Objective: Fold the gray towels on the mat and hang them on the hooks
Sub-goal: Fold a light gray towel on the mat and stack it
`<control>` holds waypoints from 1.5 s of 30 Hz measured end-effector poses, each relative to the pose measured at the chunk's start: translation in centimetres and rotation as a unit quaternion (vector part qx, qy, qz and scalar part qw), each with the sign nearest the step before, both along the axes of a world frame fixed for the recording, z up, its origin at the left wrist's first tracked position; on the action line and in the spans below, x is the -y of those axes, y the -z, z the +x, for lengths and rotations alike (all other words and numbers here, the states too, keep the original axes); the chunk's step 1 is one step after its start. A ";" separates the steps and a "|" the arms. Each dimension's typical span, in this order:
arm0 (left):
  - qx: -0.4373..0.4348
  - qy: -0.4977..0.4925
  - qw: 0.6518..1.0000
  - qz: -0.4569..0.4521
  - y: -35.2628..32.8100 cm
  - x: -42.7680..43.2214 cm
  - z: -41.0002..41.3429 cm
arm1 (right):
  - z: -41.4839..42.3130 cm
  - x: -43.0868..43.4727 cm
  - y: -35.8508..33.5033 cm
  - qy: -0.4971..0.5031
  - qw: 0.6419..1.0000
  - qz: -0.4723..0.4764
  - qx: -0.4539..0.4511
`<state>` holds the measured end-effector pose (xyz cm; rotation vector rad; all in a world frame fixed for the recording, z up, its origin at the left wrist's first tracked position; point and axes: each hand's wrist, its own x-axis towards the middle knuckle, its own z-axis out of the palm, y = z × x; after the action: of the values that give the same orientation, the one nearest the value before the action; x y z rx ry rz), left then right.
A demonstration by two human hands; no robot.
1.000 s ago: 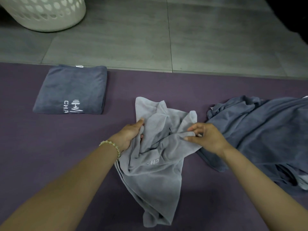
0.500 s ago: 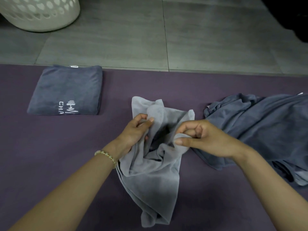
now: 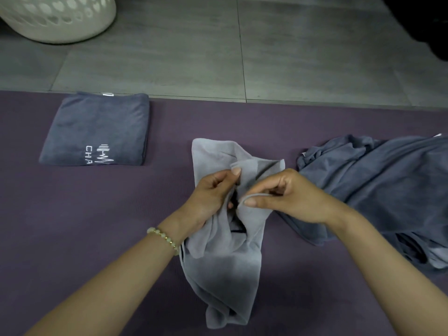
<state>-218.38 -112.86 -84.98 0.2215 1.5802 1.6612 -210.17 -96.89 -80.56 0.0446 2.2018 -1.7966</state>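
A crumpled light gray towel lies in the middle of the purple mat. My left hand grips its upper folds with curled fingers, thumb on top. My right hand pinches an edge of the same towel between thumb and fingers, close beside the left hand. A darker gray towel with white lettering lies folded square at the mat's far left. A heap of dark gray towels lies unfolded on the right. No hooks are in view.
A white perforated laundry basket stands on the gray tiled floor beyond the mat's far edge, at the top left. A dark object fills the top right corner.
Both hands have drawn together over the light towel and curled round its folds, bunching the cloth upward between them. The folded towel and the heap have not moved.
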 end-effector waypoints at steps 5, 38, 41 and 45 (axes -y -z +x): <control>-0.046 0.052 0.996 -0.063 -1.0 0.1 0.6 | -0.4 -0.4 0.4 0.134 0.987 0.055 -0.075; -0.298 -0.163 0.940 -0.012 -22.7 5.3 -1.2 | 3.7 -3.3 -22.2 0.318 0.928 0.102 -0.165; -0.294 -0.227 0.926 0.064 -28.9 7.8 -0.9 | 6.7 -4.1 -27.7 0.379 0.896 0.092 -0.212; -0.357 -0.318 0.876 0.068 -34.9 12.2 -0.6 | 11.6 -4.9 -33.3 0.466 0.842 0.050 -0.268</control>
<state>-218.98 -125.04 -50.03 0.4650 2.2482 2.3807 -198.54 -91.99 -47.29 0.8822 2.9803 -2.3631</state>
